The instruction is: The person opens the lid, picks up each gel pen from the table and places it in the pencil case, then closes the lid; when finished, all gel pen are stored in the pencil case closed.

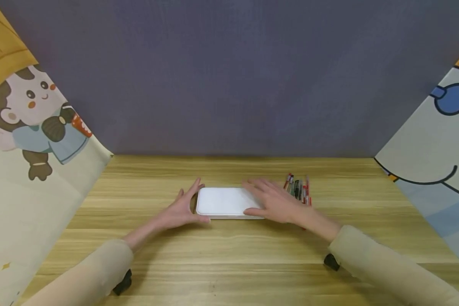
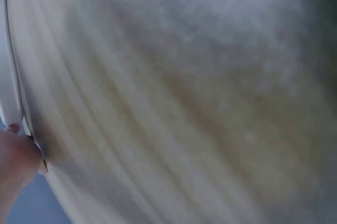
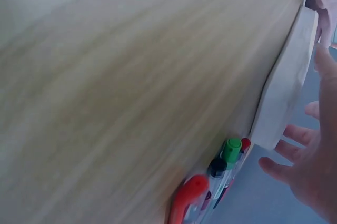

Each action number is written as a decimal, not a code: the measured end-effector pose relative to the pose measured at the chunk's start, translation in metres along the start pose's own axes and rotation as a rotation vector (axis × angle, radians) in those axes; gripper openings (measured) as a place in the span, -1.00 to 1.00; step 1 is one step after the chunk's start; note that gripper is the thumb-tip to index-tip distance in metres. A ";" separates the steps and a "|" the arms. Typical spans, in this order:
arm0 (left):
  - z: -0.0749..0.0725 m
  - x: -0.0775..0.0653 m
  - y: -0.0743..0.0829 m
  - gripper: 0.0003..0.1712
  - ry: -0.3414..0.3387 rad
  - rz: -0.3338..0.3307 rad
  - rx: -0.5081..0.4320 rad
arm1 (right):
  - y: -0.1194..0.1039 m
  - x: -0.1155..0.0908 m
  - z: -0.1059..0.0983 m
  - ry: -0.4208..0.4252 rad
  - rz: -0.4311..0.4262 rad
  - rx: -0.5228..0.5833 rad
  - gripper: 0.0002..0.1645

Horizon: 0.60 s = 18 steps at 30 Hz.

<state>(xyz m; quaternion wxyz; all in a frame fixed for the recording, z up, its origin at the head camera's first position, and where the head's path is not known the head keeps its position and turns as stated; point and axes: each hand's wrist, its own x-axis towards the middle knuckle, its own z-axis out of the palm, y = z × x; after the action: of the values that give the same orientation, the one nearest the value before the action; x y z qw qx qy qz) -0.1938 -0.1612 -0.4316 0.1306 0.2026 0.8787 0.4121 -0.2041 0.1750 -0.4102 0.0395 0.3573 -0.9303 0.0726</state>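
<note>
A flat white case (image 1: 223,201) with rounded corners lies on the wooden table; whether it holds anything cannot be seen. My left hand (image 1: 179,211) is at the case's left end, thumb and fingers spread apart around that end. In the left wrist view, part of that hand (image 2: 20,155) is beside the case's edge (image 2: 11,71). Over the right end reaches my right hand (image 1: 277,202), its fingers extended across the top and slightly blurred. The right wrist view has this hand (image 3: 310,166) with spread fingers beside the case (image 3: 284,84).
Several pens (image 1: 298,187) with red, black and green parts lie just right of the case, partly behind my right hand and forearm. A dark grey panel (image 1: 229,85) rises behind the table. Printed cartoon panels stand at the left (image 1: 34,127) and right (image 1: 424,140).
</note>
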 end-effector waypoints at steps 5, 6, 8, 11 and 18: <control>0.010 0.003 -0.004 0.68 0.064 -0.007 0.054 | -0.007 0.004 0.005 -0.077 -0.012 -0.018 0.10; 0.011 0.004 -0.005 0.68 0.082 -0.006 0.068 | -0.008 0.005 0.005 -0.084 -0.017 -0.034 0.10; 0.014 0.004 -0.005 0.66 0.119 -0.013 0.093 | -0.010 0.005 0.007 -0.087 -0.036 -0.077 0.10; 0.019 0.003 -0.006 0.61 0.165 -0.017 0.135 | -0.012 0.004 0.010 -0.059 -0.093 -0.163 0.05; 0.023 0.001 -0.007 0.46 0.205 0.002 0.220 | -0.014 0.002 0.018 0.018 -0.207 -0.426 -0.02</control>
<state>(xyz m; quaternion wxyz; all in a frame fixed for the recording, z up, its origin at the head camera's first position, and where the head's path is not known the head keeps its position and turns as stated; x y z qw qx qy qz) -0.1870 -0.1492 -0.4515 0.0167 0.1736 0.9270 0.3320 -0.1968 0.1602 -0.4265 0.1297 0.4338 -0.8826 -0.1264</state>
